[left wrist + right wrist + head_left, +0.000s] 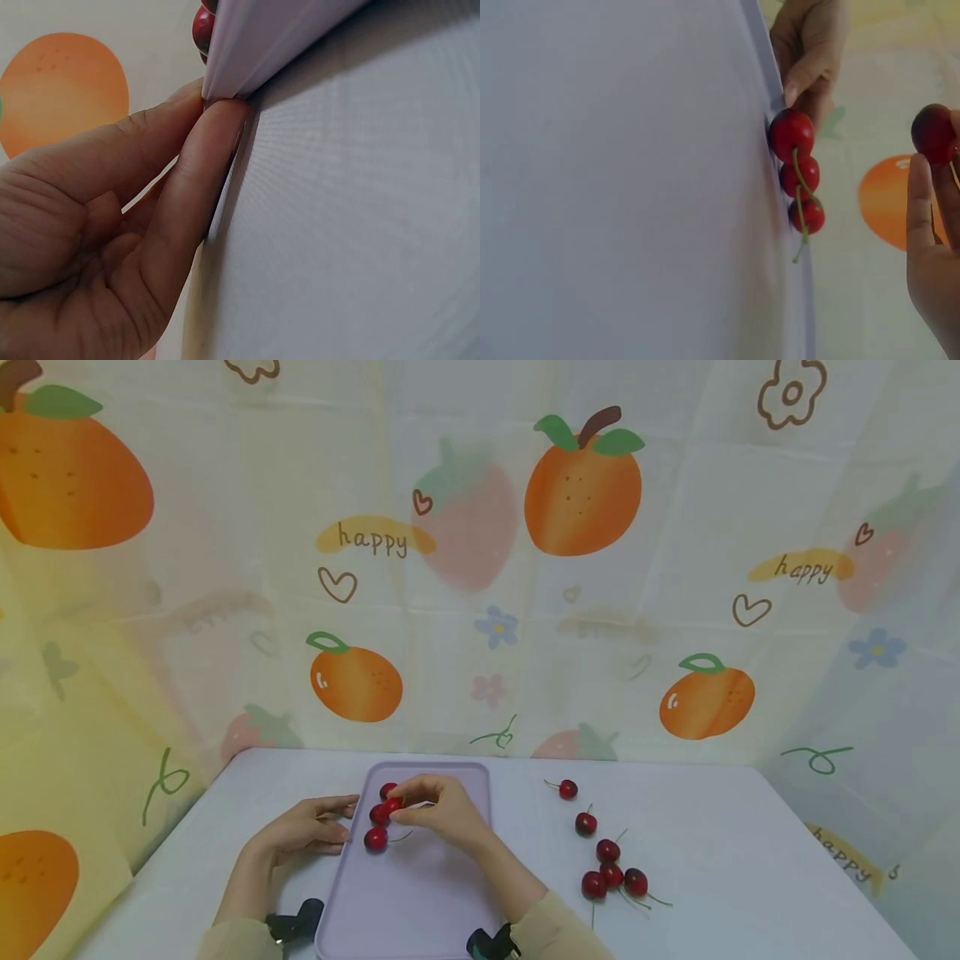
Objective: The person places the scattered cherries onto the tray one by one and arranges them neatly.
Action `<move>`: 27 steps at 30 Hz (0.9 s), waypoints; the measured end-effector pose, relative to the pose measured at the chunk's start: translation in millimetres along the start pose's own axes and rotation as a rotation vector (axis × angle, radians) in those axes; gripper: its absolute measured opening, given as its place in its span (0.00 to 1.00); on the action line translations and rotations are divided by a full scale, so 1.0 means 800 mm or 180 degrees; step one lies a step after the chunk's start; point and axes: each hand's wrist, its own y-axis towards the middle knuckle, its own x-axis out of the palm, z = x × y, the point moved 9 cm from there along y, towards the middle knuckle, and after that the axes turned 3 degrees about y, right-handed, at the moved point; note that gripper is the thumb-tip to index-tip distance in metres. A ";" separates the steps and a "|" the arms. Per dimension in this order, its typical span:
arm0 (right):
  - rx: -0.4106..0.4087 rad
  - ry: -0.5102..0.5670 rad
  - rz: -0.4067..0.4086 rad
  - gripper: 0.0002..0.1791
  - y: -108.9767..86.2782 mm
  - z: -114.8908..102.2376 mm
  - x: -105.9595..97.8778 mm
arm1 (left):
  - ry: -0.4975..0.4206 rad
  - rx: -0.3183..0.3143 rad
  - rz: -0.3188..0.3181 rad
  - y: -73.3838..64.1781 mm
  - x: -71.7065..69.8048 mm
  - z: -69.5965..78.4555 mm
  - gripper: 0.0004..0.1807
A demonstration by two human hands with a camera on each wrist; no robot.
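Note:
My right hand (442,810) pinches a dark red cherry (933,133) between thumb and fingers, above the far left part of the lilac tray (420,910). Three other cherries lie in a row along the tray's left side, the nearest cherry (376,839) with its stem pointing right. In the right wrist view this row of cherries (792,136) shows apart from the held one. At the tray's left rim my left hand (303,827) holds the edge with thumb and fingertips, seen close up in the left wrist view, where the tray wall (259,49) meets the fingertips.
Right of the tray, several loose cherries with stems lie on the white table (720,860), the farthest cherry (567,789) near the back edge and a cluster including one cherry (594,885) nearer. A fruit-printed curtain (480,568) hangs behind and beside the table.

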 end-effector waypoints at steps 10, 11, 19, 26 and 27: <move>-0.0034 -0.0368 -0.0651 0.13 -0.003 0.014 0.026 | 0.0024 0.0015 0.0001 0.000 0.001 0.000 0.40; -0.0033 -0.0412 -0.0729 0.13 -0.004 0.016 0.028 | 0.0024 0.0015 0.0006 0.000 0.001 -0.001 0.40; 0.0151 -0.0599 -0.1103 0.12 -0.009 0.031 0.040 | 0.0037 0.0025 0.0017 0.001 0.000 -0.001 0.39; 0.0264 -0.0770 -0.1182 0.13 -0.013 0.039 0.041 | 0.0059 0.0006 0.0016 0.000 0.000 0.000 0.40; 0.0279 -0.0807 -0.1182 0.13 -0.013 0.040 0.041 | 0.0064 -0.0002 0.0024 0.000 0.000 -0.001 0.40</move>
